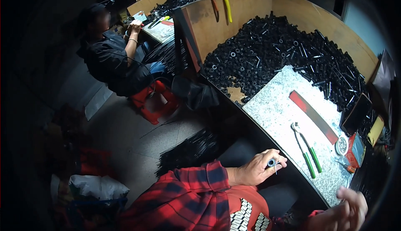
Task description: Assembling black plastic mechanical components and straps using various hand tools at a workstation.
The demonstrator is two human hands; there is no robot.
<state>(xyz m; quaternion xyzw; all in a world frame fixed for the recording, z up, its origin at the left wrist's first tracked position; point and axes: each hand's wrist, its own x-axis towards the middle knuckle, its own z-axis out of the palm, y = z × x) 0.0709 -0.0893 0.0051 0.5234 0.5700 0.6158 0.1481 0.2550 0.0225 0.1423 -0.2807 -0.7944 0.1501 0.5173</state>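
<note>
My left hand [260, 168] is closed around a small dark cylindrical part [271, 163], its round hollow end facing up. A thin metal pin [275, 169] shows beside it at the fingers. This hand is above my lap, just off the near edge of the pale worktop [267, 101]. Over the worktop's right corner is my right hand [351, 210], slightly blurred, fingers bent and apart with nothing visible in them. Between the hands and the parts heap lie green-handled pliers [306, 160] and a flat red and grey strip [313, 116].
A large heap of black parts [267, 59] fills the wooden-walled bin behind the worktop. A white tub [342, 145], an orange box [355, 149] and an orange-handled tool [350, 169] stand right. Yellow-and-red-handled pliers [227, 10] hang on the partition. Another person [110, 55] sits left on a red stool [150, 105].
</note>
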